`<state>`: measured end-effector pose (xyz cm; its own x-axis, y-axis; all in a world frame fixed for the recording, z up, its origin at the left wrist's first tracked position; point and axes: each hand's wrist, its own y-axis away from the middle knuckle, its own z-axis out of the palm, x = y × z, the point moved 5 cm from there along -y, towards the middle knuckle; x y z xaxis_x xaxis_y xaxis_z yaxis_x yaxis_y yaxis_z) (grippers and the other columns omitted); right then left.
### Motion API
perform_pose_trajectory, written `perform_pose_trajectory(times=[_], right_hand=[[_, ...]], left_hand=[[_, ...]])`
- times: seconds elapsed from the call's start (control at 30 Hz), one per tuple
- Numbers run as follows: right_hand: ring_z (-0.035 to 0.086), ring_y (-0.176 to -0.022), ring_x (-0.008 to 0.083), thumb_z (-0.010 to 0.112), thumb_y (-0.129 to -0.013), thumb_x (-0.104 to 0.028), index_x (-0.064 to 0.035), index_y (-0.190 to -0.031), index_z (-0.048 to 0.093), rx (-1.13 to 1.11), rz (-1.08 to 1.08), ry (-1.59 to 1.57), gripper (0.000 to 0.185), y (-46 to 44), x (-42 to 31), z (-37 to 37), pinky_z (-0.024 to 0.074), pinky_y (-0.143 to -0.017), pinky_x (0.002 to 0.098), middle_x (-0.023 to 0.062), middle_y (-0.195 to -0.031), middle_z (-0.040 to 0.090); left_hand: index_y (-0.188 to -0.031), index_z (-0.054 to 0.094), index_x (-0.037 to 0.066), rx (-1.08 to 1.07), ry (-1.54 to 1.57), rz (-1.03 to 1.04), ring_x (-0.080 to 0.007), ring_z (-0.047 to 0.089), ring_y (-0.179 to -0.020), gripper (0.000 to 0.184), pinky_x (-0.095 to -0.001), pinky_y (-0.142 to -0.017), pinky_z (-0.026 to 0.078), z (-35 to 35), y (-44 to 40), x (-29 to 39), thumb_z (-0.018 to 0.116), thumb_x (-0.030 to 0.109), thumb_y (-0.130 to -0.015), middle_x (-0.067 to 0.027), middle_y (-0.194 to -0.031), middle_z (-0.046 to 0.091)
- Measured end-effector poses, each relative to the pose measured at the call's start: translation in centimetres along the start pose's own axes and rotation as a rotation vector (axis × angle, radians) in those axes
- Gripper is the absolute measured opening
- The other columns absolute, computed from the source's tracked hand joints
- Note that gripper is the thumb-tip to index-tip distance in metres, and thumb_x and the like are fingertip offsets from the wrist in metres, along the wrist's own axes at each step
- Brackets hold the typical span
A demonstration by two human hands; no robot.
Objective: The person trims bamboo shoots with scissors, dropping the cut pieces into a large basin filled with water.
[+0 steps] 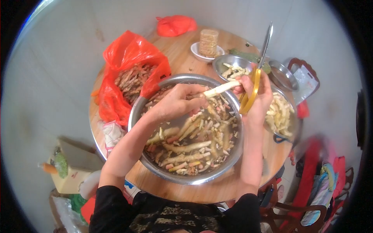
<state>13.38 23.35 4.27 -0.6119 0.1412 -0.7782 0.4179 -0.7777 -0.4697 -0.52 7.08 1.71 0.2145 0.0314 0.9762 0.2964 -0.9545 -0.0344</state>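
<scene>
Over a large metal basin (136, 145), my left hand (179, 103) is closed on the near end of a pale, peeled root-like stalk (222, 89). My right hand (261, 97) pinches the other end of the stalk. It also grips yellow-handled scissors (255, 83), whose blades point up and away from the stalk. Below both hands, murky water in the basin holds several pale and brownish stalks (186, 147), with small white and pinkish scraps floating among them. The exact kind of root is hard to tell.
Left of the basin stands a red plastic bag (132, 48) of unpeeled brownish roots (134, 81). To the right are metal bowls with pale pieces (279, 114) (234, 72). A white bowl (201, 57) holding a stacked block is behind, on the round wooden table (178, 42).
</scene>
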Motion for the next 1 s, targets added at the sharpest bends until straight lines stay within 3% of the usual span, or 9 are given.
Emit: perform_pose_trajectory(times=[0.17, 0.23, 0.33, 0.4, 0.5, 0.7, 0.8, 0.93, 1.0], right_hand=[[0.065, -0.064, 0.0132, 0.072, -0.087, -0.001, 0.0019, -0.131, 0.053, -0.102, 0.154, -0.069, 0.048, -0.1, 0.4, 0.1, 0.0546, -0.058, 0.0241, 0.0135, -0.089, 0.070], [0.064, -0.063, 0.0127, 0.073, -0.087, -0.002, 0.0011, -0.131, 0.053, -0.138, 0.138, -0.024, 0.049, 0.1, 0.9, 0.5, 0.0532, -0.057, 0.0237, 0.0119, -0.089, 0.069], [0.062, -0.065, 0.0108, 0.075, -0.087, -0.003, 0.0006, -0.131, 0.054, -0.185, 0.145, 0.110, 0.049, 1.3, 0.9, 1.7, 0.0508, -0.059, 0.0230, 0.0085, -0.089, 0.068], [0.061, -0.068, 0.0094, 0.075, -0.087, -0.003, 0.0009, -0.130, 0.053, -0.196, 0.165, 0.199, 0.049, 2.2, 1.1, 2.4, 0.0497, -0.061, 0.0226, 0.0068, -0.090, 0.067], [0.060, -0.080, 0.0087, 0.077, -0.085, -0.004, 0.0019, -0.128, 0.054, -0.197, 0.016, 0.362, 0.048, 2.8, 1.0, 2.8, 0.0497, -0.072, 0.0242, 0.0049, -0.093, 0.066], [0.061, -0.091, 0.0117, 0.078, -0.084, -0.003, -0.0008, -0.124, 0.057, -0.231, -0.080, 0.559, 0.046, 3.1, 0.9, 3.0, 0.0499, -0.081, 0.0276, 0.0053, -0.099, 0.067], [0.060, -0.091, 0.0109, 0.078, -0.083, -0.003, -0.0002, -0.124, 0.056, -0.245, -0.079, 0.582, 0.046, 2.9, 1.2, 2.8, 0.0496, -0.081, 0.0267, 0.0057, -0.097, 0.066], [0.060, -0.077, 0.0075, 0.079, -0.084, -0.005, -0.0005, -0.124, 0.057, -0.249, 0.093, 0.447, 0.046, 2.7, 1.0, 2.8, 0.0494, -0.065, 0.0235, 0.0054, -0.091, 0.067], [0.059, -0.070, 0.0063, 0.079, -0.084, -0.006, -0.0009, -0.124, 0.057, -0.246, 0.180, 0.415, 0.046, 2.6, 1.1, 2.6, 0.0483, -0.059, 0.0221, 0.0048, -0.089, 0.067]], left_hand=[[-0.125, 0.062, -0.002, 0.006, 0.024, 0.010, -0.0122, 0.063, -0.088, 0.037, -0.0281, -0.081, 0.052, -0.1, -0.5, -1.2, 0.066, 0.015, -0.093, -0.0064, -0.105, 0.069], [-0.124, 0.063, 0.000, 0.195, -0.257, 0.367, -0.0149, 0.063, -0.090, 0.037, -0.0307, -0.083, 0.052, 0.2, -0.7, 0.4, 0.069, 0.014, -0.091, -0.0065, -0.106, 0.067], [-0.121, 0.064, 0.002, 0.299, -0.388, 0.485, -0.0176, 0.063, -0.093, 0.037, -0.0327, -0.085, 0.052, 1.4, -0.6, 1.7, 0.073, 0.013, -0.087, -0.0080, -0.105, 0.065], [-0.112, 0.065, 0.004, 0.359, -0.404, 0.501, -0.0193, 0.064, -0.084, 0.032, -0.0329, -0.078, 0.053, 2.2, -0.6, 1.9, 0.075, 0.013, -0.083, -0.0093, -0.095, 0.064], [-0.092, 0.062, 0.004, 0.481, -0.530, 0.610, -0.0331, 0.067, -0.074, 0.021, -0.0428, -0.062, 0.052, 2.9, 0.0, 2.0, 0.073, 0.014, -0.078, -0.0115, -0.085, 0.065], [-0.098, 0.064, 0.004, 0.466, -0.663, 0.594, -0.0362, 0.065, -0.072, 0.026, -0.0454, -0.062, 0.051, 3.5, 0.5, 1.9, 0.068, 0.004, -0.072, -0.0150, -0.085, 0.064], [-0.092, 0.066, 0.002, 0.462, -0.601, 0.672, -0.0362, 0.065, -0.071, 0.018, -0.0442, -0.062, 0.051, 3.4, 0.5, 1.9, 0.068, 0.005, -0.074, -0.0153, -0.082, 0.065], [-0.087, 0.068, 0.001, 0.430, -0.557, 0.619, -0.0317, 0.066, -0.070, 0.010, -0.0404, -0.063, 0.051, 2.6, 0.1, 1.6, 0.068, 0.005, -0.078, -0.0159, -0.079, 0.067], [-0.085, 0.069, 0.000, 0.355, -0.389, 0.487, -0.0222, 0.066, -0.067, 0.007, -0.0358, -0.064, 0.051, 2.2, -0.2, 1.2, 0.068, 0.007, -0.082, -0.0148, -0.075, 0.068]])
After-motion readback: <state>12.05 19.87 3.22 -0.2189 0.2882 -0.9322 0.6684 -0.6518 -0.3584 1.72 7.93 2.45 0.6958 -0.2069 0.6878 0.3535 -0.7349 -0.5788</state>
